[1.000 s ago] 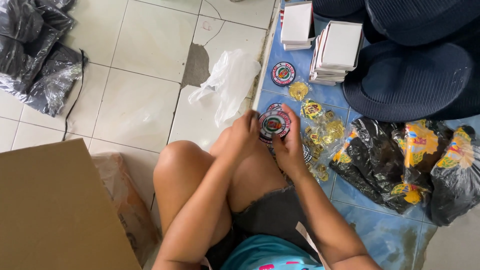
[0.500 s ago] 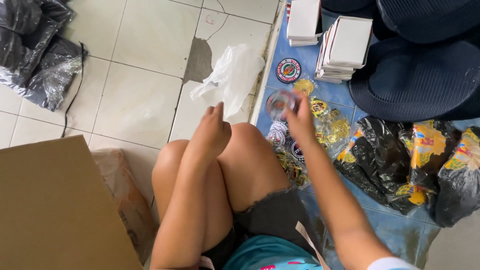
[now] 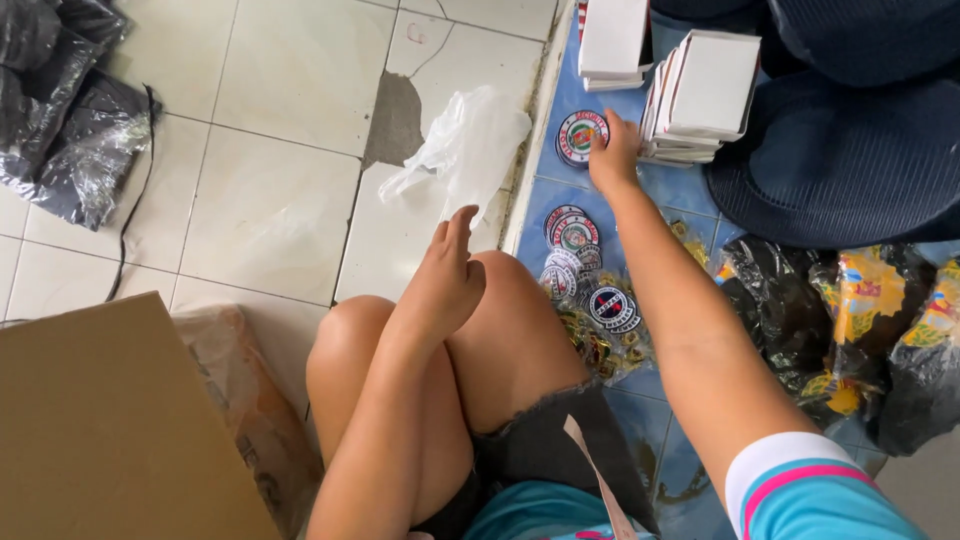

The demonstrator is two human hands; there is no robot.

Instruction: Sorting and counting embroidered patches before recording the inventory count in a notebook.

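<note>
Reached my right hand [image 3: 612, 152] forward, fingers holding the round patch [image 3: 581, 137] beside the white boxes [image 3: 700, 95] | left hand [image 3: 447, 277] open, empty | more patches [image 3: 585, 280] nearer me remain unsorted

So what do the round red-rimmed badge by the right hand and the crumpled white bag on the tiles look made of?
The round red-rimmed badge, touched by the right hand, looks like embroidered cloth: matte, flat, a stitched-looking rim, though too small to be sure. The crumpled white bag looks like thin plastic film: translucent, with soft creases and a slight sheen. The left hand rests empty on the knee.
</note>
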